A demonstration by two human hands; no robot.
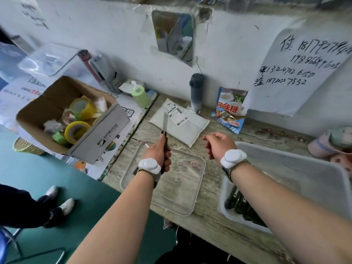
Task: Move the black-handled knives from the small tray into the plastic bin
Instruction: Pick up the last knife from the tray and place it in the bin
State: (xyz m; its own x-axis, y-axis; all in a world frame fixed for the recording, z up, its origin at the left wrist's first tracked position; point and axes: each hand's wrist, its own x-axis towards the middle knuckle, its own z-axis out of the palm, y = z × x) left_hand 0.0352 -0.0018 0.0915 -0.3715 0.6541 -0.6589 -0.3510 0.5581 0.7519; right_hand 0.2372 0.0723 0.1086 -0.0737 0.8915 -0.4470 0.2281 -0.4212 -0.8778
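Observation:
My left hand (159,153) grips a black-handled knife (165,124) by its handle, blade pointing up and away, above the far left of the small clear tray (198,199). Another blade tip (146,145) shows just left of that hand over the tray. My right hand (219,144) hovers between the tray and the plastic bin (304,168), fingers loosely curled and holding nothing. Several black-handled knives (238,201) lie in the near left corner of the bin, partly hidden by my right forearm.
A cardboard box of tape rolls (74,119) stands at the left. A white parcel (181,122), a grey flask (197,90), a green pump bottle (140,96) and a snack bag (230,111) sit near the wall. Another person's feet (59,201) are on the floor.

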